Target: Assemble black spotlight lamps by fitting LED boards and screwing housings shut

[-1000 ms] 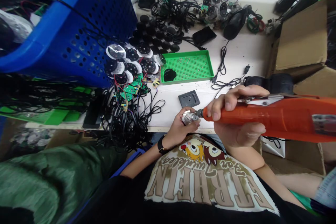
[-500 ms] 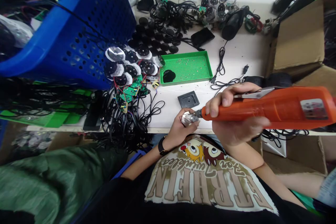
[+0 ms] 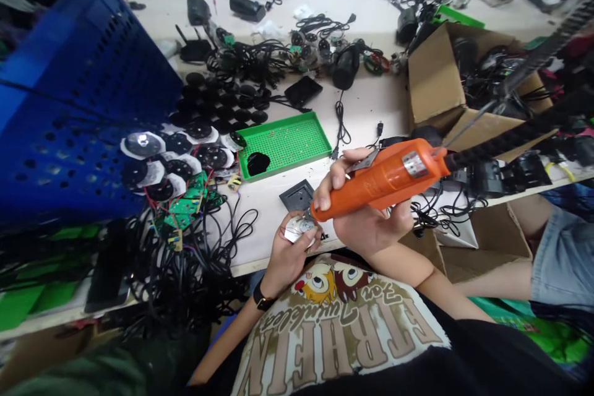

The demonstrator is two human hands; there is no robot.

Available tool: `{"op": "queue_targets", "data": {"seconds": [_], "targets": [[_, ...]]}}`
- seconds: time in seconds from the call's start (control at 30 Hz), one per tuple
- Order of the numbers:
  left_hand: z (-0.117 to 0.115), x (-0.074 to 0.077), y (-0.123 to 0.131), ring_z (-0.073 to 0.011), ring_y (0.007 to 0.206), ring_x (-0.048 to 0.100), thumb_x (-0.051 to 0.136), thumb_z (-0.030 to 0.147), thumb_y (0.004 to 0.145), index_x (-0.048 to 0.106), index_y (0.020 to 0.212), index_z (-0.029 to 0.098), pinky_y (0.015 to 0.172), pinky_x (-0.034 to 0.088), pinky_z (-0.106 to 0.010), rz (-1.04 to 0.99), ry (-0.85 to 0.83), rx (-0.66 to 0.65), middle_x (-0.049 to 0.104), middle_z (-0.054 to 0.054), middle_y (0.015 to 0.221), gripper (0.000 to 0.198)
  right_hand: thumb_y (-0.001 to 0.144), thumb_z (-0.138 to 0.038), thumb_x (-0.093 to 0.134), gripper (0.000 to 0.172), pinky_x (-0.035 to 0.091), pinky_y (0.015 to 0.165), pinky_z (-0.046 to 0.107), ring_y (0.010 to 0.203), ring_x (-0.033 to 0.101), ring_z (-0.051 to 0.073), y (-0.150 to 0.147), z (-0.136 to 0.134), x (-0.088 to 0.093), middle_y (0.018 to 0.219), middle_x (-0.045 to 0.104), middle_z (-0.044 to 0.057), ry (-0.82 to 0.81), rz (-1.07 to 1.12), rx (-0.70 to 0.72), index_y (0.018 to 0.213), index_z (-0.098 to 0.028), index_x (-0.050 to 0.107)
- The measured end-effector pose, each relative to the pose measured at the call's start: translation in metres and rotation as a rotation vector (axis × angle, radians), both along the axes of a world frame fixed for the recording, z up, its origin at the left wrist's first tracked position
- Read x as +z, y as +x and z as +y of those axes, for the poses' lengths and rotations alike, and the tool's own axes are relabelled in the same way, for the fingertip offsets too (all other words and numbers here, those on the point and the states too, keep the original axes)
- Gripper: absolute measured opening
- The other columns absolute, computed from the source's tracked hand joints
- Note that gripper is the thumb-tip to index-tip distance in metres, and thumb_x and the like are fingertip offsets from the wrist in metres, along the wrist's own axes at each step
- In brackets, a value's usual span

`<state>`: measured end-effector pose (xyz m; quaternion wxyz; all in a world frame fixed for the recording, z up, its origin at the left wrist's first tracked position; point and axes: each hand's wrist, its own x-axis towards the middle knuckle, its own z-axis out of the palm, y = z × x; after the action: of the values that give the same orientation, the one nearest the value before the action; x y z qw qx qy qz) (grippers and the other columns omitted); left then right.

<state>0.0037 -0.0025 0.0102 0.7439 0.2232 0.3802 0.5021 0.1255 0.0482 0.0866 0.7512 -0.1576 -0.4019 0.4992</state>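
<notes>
Hands are both closed on things. The left hand [image 3: 288, 266] grasps a small silvery disc [image 3: 297, 231] near the front edge of the counter [image 3: 264, 235], and the right hand [image 3: 366, 228] clenches an orange corded rotary tool [image 3: 385, 180]. Its long axis slopes from upper right down to lower left, so its tip comes to the disc, but I cannot tell if they touch. From left along the counter lie a blue perforated basket [image 3: 78, 154], black cables [image 3: 185, 272], green circuit boards [image 3: 183, 207], a green perforated tray [image 3: 288, 166] and a dark square plate [image 3: 293, 193], this one just behind the disc.
</notes>
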Motion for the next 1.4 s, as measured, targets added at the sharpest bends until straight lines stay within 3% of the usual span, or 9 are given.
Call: {"op": "queue_targets", "data": {"seconds": [0.13, 0.3, 0.53, 0.6, 0.73, 0.97, 1.1, 1.2, 1.4], "targets": [[-0.001, -0.001, -0.001, -0.011, 0.067, 0.062, 0.092, 0.026, 0.068, 0.06, 0.102, 0.02, 0.051, 0.043, -0.02, 0.026, -0.003, 0.002, 0.067, 0.001, 0.084, 0.047, 0.075, -0.082, 0.051, 0.067, 0.045, 0.046, 0.033, 0.052, 0.048, 0.014, 0.0, 0.0, -0.004, 0.084, 0.049, 0.0, -0.105, -0.001, -0.028, 0.118, -0.031, 0.057], [-0.002, 0.002, -0.001, -0.0112, 0.067, 0.06, 0.09, 0.029, 0.072, 0.058, 0.101, 0.021, 0.052, 0.041, -0.02, 0.071, 0.019, -0.022, 0.065, 0.002, 0.081, 0.044, 0.075, -0.085, 0.043, 0.079, 0.043, 0.046, 0.033, 0.05, 0.045, 0.014, -0.002, 0.001, -0.002, 0.084, 0.048, 0.0, -0.189, 0.003, -0.043, 0.131, -0.031, 0.049], [-0.002, 0.006, -0.001, -0.0117, 0.069, 0.059, 0.089, 0.03, 0.074, 0.059, 0.102, 0.021, 0.054, 0.041, -0.021, 0.095, 0.044, -0.042, 0.064, 0.001, 0.082, 0.042, 0.074, -0.086, 0.039, 0.072, 0.04, 0.043, 0.032, 0.049, 0.047, 0.014, -0.005, 0.003, 0.003, 0.081, 0.047, 0.0, -0.161, 0.049, -0.029, 0.115, -0.029, 0.055], [-0.002, 0.006, -0.001, -0.0117, 0.069, 0.06, 0.089, 0.029, 0.073, 0.06, 0.102, 0.021, 0.054, 0.041, -0.021, 0.093, 0.041, -0.037, 0.064, 0.0, 0.083, 0.042, 0.073, -0.09, 0.036, 0.076, 0.041, 0.044, 0.033, 0.048, 0.045, 0.014, -0.004, 0.003, 0.003, 0.08, 0.047, 0.0, -0.172, 0.038, -0.043, 0.113, -0.029, 0.055], [-0.004, 0.006, 0.002, -0.0119, 0.069, 0.06, 0.089, 0.029, 0.072, 0.057, 0.102, 0.022, 0.053, 0.04, -0.021, 0.079, 0.034, -0.028, 0.064, 0.001, 0.082, 0.044, 0.077, -0.083, 0.045, 0.063, 0.048, 0.049, 0.035, 0.05, 0.048, 0.014, 0.003, -0.001, 0.007, 0.08, 0.048, -0.001, -0.141, 0.003, 0.002, 0.107, -0.029, 0.057], [-0.006, 0.004, 0.003, -0.0104, 0.064, 0.056, 0.092, 0.033, 0.07, 0.053, 0.101, 0.021, 0.052, 0.039, -0.021, 0.024, 0.042, -0.02, 0.064, 0.002, 0.077, 0.052, 0.074, -0.084, 0.059, 0.064, 0.055, 0.052, 0.036, 0.054, 0.051, 0.013, 0.01, -0.004, 0.004, 0.087, 0.053, -0.002, -0.05, -0.103, 0.015, 0.119, -0.038, 0.058], [-0.008, -0.002, -0.001, -0.0092, 0.061, 0.052, 0.089, 0.034, 0.075, 0.054, 0.101, 0.021, 0.053, 0.04, -0.022, 0.026, 0.106, -0.019, 0.061, 0.004, 0.075, 0.045, 0.076, -0.063, 0.074, 0.048, 0.051, 0.047, 0.03, 0.049, 0.057, 0.011, 0.007, -0.001, 0.0, 0.086, 0.062, -0.004, -0.004, -0.247, 0.022, 0.115, -0.04, 0.06], [-0.01, -0.005, -0.003, -0.0089, 0.061, 0.051, 0.088, 0.037, 0.076, 0.054, 0.101, 0.022, 0.055, 0.041, -0.023, 0.096, 0.136, -0.008, 0.06, 0.004, 0.077, 0.045, 0.08, -0.052, 0.074, 0.031, 0.053, 0.046, 0.03, 0.043, 0.058, 0.011, 0.002, 0.001, 0.0, 0.076, 0.066, -0.006, -0.006, -0.282, 0.024, 0.103, -0.036, 0.061], [-0.009, -0.009, -0.006, -0.0094, 0.061, 0.051, 0.087, 0.044, 0.077, 0.055, 0.106, 0.023, 0.058, 0.042, -0.023, 0.216, 0.171, -0.01, 0.06, 0.004, 0.078, 0.048, 0.088, -0.038, 0.068, 0.015, 0.047, 0.042, 0.026, 0.033, 0.043, 0.011, -0.007, -0.002, 0.0, 0.047, 0.045, -0.013, 0.039, -0.188, -0.009, 0.097, -0.033, 0.058]]}}
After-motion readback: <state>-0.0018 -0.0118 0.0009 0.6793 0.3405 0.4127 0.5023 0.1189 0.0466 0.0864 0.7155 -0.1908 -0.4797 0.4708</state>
